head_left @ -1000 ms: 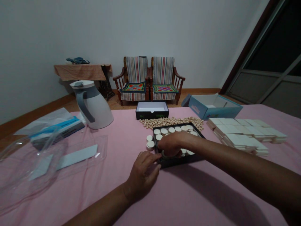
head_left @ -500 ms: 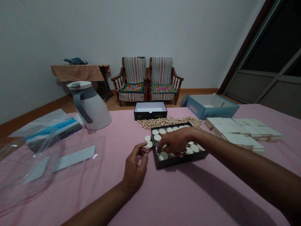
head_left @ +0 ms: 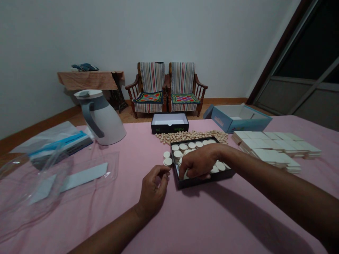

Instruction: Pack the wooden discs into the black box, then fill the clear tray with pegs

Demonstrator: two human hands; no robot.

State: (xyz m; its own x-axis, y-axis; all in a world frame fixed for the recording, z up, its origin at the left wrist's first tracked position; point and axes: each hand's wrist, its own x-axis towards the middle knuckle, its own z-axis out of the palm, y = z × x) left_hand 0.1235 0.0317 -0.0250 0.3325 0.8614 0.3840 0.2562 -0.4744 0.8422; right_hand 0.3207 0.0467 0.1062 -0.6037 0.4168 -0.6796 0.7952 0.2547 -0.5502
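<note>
A shallow black box (head_left: 206,182) holds stacks of round pale wooden discs (head_left: 182,147) in rows. My right hand (head_left: 200,162) reaches into its near left corner, fingers bent down and closed over a disc there, hiding much of the stacks beneath. Left of the box, two small piles of loose discs (head_left: 167,162) rest on the pink cloth. My left hand (head_left: 153,187) lies just in front of these piles, finger and thumb curled together in a pinch; whether anything small is between them is hidden.
Behind the box spread many small wooden beads (head_left: 190,135), with a black box lid (head_left: 169,127) beyond. Stacks of square wooden pieces (head_left: 272,146) and a blue box (head_left: 238,120) stand right. Left are a white jug (head_left: 108,123), clear plastic packaging (head_left: 111,176) and a blue-grey carton (head_left: 60,148).
My right hand has moved slightly nearer, onto the discs at the box's near left corner. My left fingertips have drawn back from the loose pile and closed closer together.
</note>
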